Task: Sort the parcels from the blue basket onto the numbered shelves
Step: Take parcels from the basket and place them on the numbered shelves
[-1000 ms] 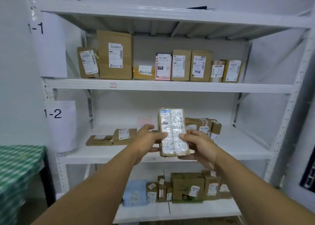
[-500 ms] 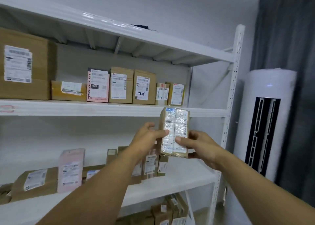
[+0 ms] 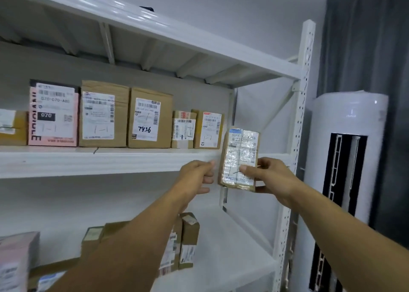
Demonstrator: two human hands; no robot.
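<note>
A small brown parcel (image 3: pixel 240 158) wrapped in clear tape, with a white label, is held upright in front of the right end of the upper shelf (image 3: pixel 88 161). My right hand (image 3: pixel 272 176) grips its lower part, thumb on the label and fingers behind. My left hand (image 3: pixel 199 176) hovers just left of the parcel with loosely curled fingers, a narrow gap between them. No blue basket shows in the head view.
A pink parcel (image 3: pixel 53 114) and several brown boxes (image 3: pixel 149 118) stand in a row on the upper shelf, with bare board to their right. More boxes (image 3: pixel 188 236) sit on the lower shelf (image 3: pixel 232 258). A white shelf post (image 3: pixel 301 114) and a white tower air conditioner (image 3: pixel 347 158) stand at the right.
The view swung right and closer to the upper shelf. The parcel moved up and right towards the shelf's right end. My left hand has let go of it; the right still holds it.
</note>
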